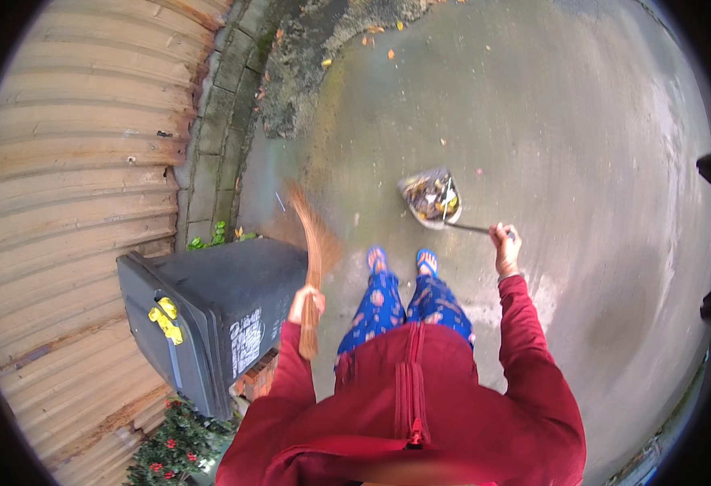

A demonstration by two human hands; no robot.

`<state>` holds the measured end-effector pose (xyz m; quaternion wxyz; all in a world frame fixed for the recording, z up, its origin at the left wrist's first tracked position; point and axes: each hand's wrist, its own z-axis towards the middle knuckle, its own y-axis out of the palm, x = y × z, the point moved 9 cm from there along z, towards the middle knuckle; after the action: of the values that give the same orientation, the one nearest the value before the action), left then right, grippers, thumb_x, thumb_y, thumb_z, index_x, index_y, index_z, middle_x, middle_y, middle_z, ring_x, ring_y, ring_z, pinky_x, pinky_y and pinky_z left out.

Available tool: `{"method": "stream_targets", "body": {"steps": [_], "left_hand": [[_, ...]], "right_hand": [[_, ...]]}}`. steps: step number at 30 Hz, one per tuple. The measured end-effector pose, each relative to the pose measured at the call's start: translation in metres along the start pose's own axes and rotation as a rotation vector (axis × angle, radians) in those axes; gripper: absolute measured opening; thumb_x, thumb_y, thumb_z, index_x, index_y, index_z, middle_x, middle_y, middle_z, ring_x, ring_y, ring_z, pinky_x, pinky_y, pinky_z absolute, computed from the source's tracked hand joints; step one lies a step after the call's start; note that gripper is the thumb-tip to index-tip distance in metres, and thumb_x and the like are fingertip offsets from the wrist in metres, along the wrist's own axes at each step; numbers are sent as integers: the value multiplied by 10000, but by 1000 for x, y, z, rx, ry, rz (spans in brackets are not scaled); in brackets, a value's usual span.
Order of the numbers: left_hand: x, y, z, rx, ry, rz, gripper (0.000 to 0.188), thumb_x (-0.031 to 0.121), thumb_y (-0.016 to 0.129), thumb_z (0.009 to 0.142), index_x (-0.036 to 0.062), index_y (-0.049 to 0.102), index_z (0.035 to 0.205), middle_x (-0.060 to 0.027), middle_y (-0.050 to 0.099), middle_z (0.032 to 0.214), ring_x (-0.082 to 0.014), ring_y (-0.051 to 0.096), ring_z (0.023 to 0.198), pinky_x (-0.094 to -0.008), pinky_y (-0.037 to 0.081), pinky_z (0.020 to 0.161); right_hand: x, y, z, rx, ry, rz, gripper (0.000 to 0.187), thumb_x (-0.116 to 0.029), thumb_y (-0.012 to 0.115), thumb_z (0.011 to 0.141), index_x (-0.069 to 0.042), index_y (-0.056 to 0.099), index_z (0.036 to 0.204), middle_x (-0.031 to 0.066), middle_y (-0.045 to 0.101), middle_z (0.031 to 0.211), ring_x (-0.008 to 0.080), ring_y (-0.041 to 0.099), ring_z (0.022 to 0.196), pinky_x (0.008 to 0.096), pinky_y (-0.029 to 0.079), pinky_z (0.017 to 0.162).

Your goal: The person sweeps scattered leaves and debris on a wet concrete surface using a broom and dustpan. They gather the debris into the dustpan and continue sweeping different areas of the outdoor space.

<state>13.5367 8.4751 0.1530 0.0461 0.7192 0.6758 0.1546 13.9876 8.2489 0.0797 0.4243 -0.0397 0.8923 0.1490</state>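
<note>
My left hand [305,303] is closed around the handle of a straw broom [314,243]. The broom's bristles fan out ahead of the hand, beside a dark wheeled bin, and look slightly blurred. In my right hand [505,245] is the thin dark handle of a long-handled dustpan [455,212], gripped with the fingers wrapped round it. Dry leaves and bits of litter [432,197] fill the dustpan's scoop, which is out in front of my feet. Whether the scoop touches the ground I cannot tell.
The dark grey wheeled bin [210,271] stands at my left, with a yellow cloth [166,319] on its lid. Behind it runs a corrugated metal wall [80,186] with a brick kerb [214,121]. A red-flowered bush [173,445] grows near left. Scattered leaves [390,54] lie farther off on wet concrete.
</note>
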Motion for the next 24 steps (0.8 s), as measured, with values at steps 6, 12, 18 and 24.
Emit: {"method": "stream_targets", "body": {"steps": [6, 12, 18, 24], "left_hand": [[56, 55, 27, -308, -329, -633, 155, 98, 508, 700, 50, 378, 631, 2, 409, 583, -68, 436, 496, -184, 427, 502], [159, 113, 104, -137, -363, -520, 151, 92, 517, 708, 57, 385, 644, 0, 421, 584, -67, 439, 494, -175, 426, 488], [258, 175, 221, -38, 30, 650, 151, 102, 520, 690, 79, 381, 746, -34, 440, 585, -125, 445, 441, -252, 415, 414], [264, 235, 311, 52, 206, 1291, 653, 79, 565, 647, 55, 195, 1184, -89, 514, 691, -179, 507, 457, -312, 453, 417]], "right_hand": [[6, -21, 2, 173, -21, 39, 170, -65, 566, 781, -51, 444, 664, 45, 521, 732, 152, 551, 750, 297, 473, 775], [21, -9, 32, 282, -69, 8, 161, -84, 587, 772, -57, 470, 666, 35, 532, 745, 121, 532, 717, 245, 454, 722], [3, -9, 59, 227, -124, -229, 151, -109, 610, 754, -63, 509, 651, 18, 554, 769, 90, 487, 754, 220, 388, 715], [3, -16, 70, 334, -28, -328, 139, -53, 550, 786, -47, 472, 672, 55, 536, 815, 128, 515, 811, 268, 425, 814]]}}
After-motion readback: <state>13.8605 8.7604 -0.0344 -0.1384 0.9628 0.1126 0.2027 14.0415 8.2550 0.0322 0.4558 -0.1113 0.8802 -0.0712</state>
